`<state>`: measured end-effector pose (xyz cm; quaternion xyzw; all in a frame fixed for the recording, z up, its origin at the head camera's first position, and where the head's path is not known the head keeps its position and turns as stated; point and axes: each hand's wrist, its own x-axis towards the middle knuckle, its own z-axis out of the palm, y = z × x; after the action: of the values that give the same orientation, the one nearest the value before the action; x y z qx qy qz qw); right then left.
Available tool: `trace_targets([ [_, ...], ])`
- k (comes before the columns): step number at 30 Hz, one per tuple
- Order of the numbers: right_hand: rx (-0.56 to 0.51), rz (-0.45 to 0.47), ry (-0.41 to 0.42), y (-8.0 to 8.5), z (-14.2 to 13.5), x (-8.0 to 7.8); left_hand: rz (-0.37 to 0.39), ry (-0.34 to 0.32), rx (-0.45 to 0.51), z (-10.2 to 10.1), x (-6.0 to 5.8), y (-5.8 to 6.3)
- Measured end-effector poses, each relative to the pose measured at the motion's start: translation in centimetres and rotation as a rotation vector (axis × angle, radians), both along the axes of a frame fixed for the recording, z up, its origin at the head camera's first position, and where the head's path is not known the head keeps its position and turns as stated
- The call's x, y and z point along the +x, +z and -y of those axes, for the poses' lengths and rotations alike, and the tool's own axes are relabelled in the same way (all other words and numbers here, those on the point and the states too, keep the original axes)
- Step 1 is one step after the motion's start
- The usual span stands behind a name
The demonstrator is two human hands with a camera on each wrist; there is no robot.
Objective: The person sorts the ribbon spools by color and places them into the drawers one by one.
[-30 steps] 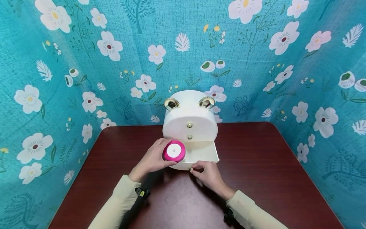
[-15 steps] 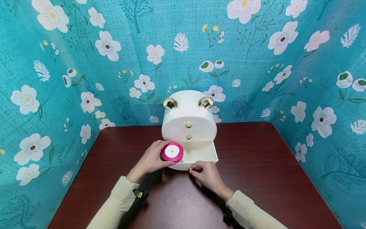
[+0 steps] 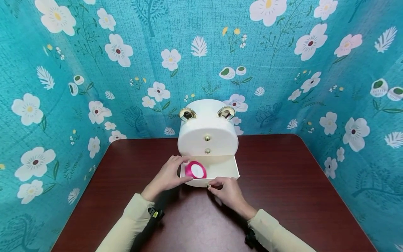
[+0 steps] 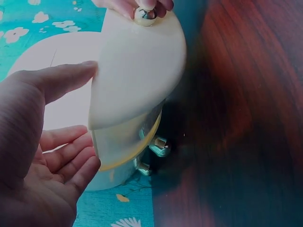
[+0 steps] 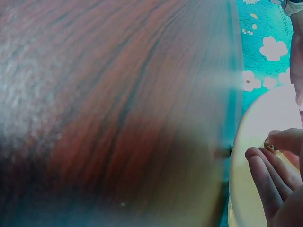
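A spool of bright pink ribbon (image 3: pixel 190 168) with a white centre sits tilted in the left part of the pulled-out bottom drawer (image 3: pixel 220 167). My left hand (image 3: pixel 169 174) is spread at the drawer's left end, apart from the spool, its thumb tip at the edge of the drawer front (image 4: pixel 137 71). Its fingers are loosely bent and hold nothing in the left wrist view. With thumb and fingers, my right hand (image 3: pixel 229 191) pinches the drawer's small gold knob (image 5: pixel 269 143). The drawer belongs to a white rounded box (image 3: pixel 207 119) with two gold-rimmed round pieces on top.
Two more gold knobs, an upper knob (image 3: pixel 207 138) and a lower knob (image 3: pixel 207 151), stick out from the box's front. The box stands at the back of a dark red-brown table (image 3: pixel 277 196). Behind it hangs a blue flowered cloth (image 3: pixel 201 63).
My left hand has let go of the ribbon spool, which now lies tilted in the drawer, slightly right of and below its former place. The right hand keeps its pinch on the knob.
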<state>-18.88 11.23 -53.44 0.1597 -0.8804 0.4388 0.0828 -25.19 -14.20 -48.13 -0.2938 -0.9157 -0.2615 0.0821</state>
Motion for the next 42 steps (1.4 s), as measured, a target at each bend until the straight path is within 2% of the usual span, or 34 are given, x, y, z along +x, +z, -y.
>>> trace_targets([
  [4,0.016,-0.028,-0.007,0.1,0.0,-0.1,-0.019,-0.006,-0.015,0.0,0.0,-0.2],
  [11,0.001,-0.01,0.013,0.1,0.0,-0.2,0.021,0.014,-0.008,0.2,0.2,-0.1],
  [19,-0.003,-0.007,-0.004,0.0,0.0,-0.3,0.056,0.027,-0.028,0.4,0.1,-0.1],
  [29,-0.006,0.001,-0.007,0.0,-0.1,-0.1,0.02,0.013,-0.022,0.6,0.1,-0.4],
  [32,-0.01,0.009,-0.007,-0.1,-0.2,0.1,-0.01,0.016,0.004,0.7,0.1,-0.3],
  [35,0.004,0.002,-0.013,-0.1,-0.2,0.1,-0.067,0.018,0.074,1.0,-0.1,0.3],
  [42,0.01,0.012,-0.014,0.0,-0.1,-0.1,-0.247,0.051,0.278,1.6,-1.7,3.2],
])
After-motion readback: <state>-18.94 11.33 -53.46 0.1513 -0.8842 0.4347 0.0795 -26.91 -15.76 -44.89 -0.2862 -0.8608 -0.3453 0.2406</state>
